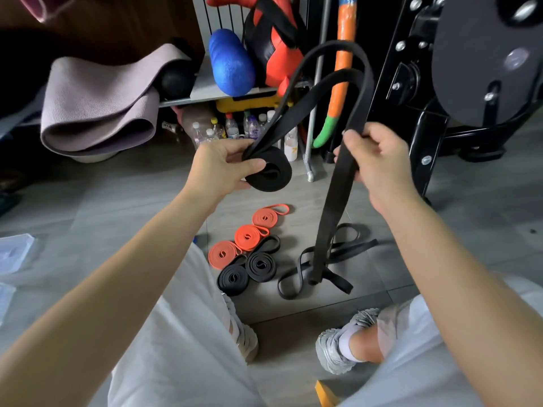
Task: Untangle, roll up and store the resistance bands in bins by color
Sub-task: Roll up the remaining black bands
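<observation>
My left hand (223, 165) grips the partly rolled coil of a wide black band (271, 174). From the coil the band loops up and over to my right hand (379, 160), which pinches its free length; the tail hangs down to the floor. Below the tail lies a tangle of thin black bands (335, 254). Three rolled orange bands (248, 236) sit in a diagonal row on the floor. Beside them lie two rolled black bands (260, 265).
A shelf at the back holds a blue foam roller (230, 63), a folded mat (100, 104) and several bottles (232, 127). A black exercise machine (470, 69) stands at the right. A clear plastic bin (14, 251) shows at the left edge. My legs and shoes fill the foreground.
</observation>
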{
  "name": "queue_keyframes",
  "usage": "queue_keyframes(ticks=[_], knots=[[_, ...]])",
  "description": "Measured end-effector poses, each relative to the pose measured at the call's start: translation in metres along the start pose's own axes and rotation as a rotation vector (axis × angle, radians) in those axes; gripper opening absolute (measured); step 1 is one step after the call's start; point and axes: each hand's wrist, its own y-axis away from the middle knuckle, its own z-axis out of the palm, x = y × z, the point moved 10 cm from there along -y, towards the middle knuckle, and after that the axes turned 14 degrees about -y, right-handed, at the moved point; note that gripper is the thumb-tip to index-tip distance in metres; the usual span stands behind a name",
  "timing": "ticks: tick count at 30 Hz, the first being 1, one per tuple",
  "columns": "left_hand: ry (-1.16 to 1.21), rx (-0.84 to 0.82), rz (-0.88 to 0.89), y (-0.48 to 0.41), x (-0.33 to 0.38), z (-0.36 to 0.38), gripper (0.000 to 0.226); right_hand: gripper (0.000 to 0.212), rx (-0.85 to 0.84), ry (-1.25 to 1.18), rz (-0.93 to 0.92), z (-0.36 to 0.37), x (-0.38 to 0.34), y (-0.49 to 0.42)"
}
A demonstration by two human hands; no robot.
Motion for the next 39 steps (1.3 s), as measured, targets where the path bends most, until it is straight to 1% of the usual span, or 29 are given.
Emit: queue_keyframes(ticks=[2,3,6,9,12,15,16,17,19,20,21,22,24,26,27,29,30,31,32,33,34,35,36,37,38,39], knots=[[-0.007,-0.005,-0.002,0.003,0.000,0.003,0.029,0.008,-0.018,0.159,0.039,0.003,0.015,0.001],[-0.009,-0.003,-0.001,0.004,0.001,0.003,0.029,0.009,-0.024,0.180,0.079,0.002,0.024,0.002],[-0.036,0.011,0.009,0.005,0.000,0.001,0.031,0.015,0.012,0.095,0.117,-0.003,0.027,0.004],[-0.061,0.004,-0.001,0.006,-0.003,0.003,0.031,0.010,0.021,0.018,0.050,-0.001,0.004,-0.004],[-0.039,-0.002,-0.019,0.005,-0.004,0.005,0.032,0.007,-0.012,0.039,-0.072,0.004,-0.025,-0.010],[-0.039,-0.002,-0.023,0.004,-0.005,0.007,0.032,0.008,-0.052,0.012,-0.158,0.007,-0.036,-0.009],[-0.044,0.001,-0.027,0.003,-0.006,0.008,0.032,0.007,-0.067,0.093,-0.182,0.008,-0.030,-0.009],[-0.048,0.004,-0.033,0.003,-0.007,0.008,0.031,0.008,-0.095,0.233,-0.177,0.009,-0.015,-0.009],[-0.048,0.011,-0.051,0.003,-0.013,0.008,0.028,0.012,-0.194,0.563,-0.037,0.006,0.037,-0.007],[-0.052,0.013,-0.061,0.003,-0.016,0.008,0.028,0.012,-0.234,0.692,0.060,0.000,0.065,-0.001],[-0.063,0.013,-0.066,0.004,-0.020,0.008,0.029,0.012,-0.254,0.767,0.126,-0.008,0.085,0.005],[-0.078,0.009,-0.065,0.005,-0.022,0.008,0.031,0.012,-0.253,0.791,0.161,-0.015,0.097,0.010],[-0.102,-0.001,-0.060,0.007,-0.025,0.010,0.034,0.014,-0.214,0.750,0.184,-0.025,0.105,0.012],[-0.115,-0.004,-0.056,0.009,-0.026,0.011,0.034,0.021,-0.219,0.805,0.225,-0.031,0.110,0.012],[-0.116,-0.006,-0.053,0.009,-0.025,0.011,0.034,0.026,-0.265,0.872,0.268,-0.033,0.117,0.014],[-0.119,-0.028,-0.041,0.009,-0.022,0.015,0.034,0.034,-0.410,0.994,0.399,-0.031,0.133,0.027],[-0.130,-0.044,-0.037,0.009,-0.021,0.018,0.034,0.030,-0.477,1.009,0.448,-0.029,0.137,0.035],[-0.162,-0.060,-0.035,0.010,-0.021,0.022,0.032,0.029,-0.530,0.980,0.480,-0.025,0.140,0.042],[-0.228,-0.082,-0.030,0.010,-0.022,0.027,0.032,0.051,-0.550,0.936,0.489,-0.019,0.139,0.046],[-0.321,-0.117,-0.017,0.012,-0.022,0.035,0.032,0.074,-0.535,0.868,0.461,-0.011,0.132,0.047],[-0.413,-0.166,0.000,0.015,-0.023,0.044,0.032,0.088,-0.496,0.764,0.425,-0.003,0.126,0.046],[-0.481,-0.222,0.020,0.019,-0.024,0.053,0.032,0.093,-0.465,0.627,0.384,0.008,0.116,0.046],[-0.533,-0.278,0.041,0.024,-0.025,0.063,0.030,0.093,-0.450,0.493,0.365,0.017,0.111,0.046],[-0.583,-0.323,0.060,0.028,-0.026,0.071,0.028,0.084,-0.465,0.386,0.333,0.026,0.106,0.048],[-0.629,-0.351,0.081,0.032,-0.026,0.076,0.027,0.064,-0.500,0.350,0.299,0.032,0.106,0.050],[-0.660,-0.365,0.092,0.034,-0.027,0.079,0.025,0.046,-0.534,0.370,0.255,0.037,0.103,0.054]])
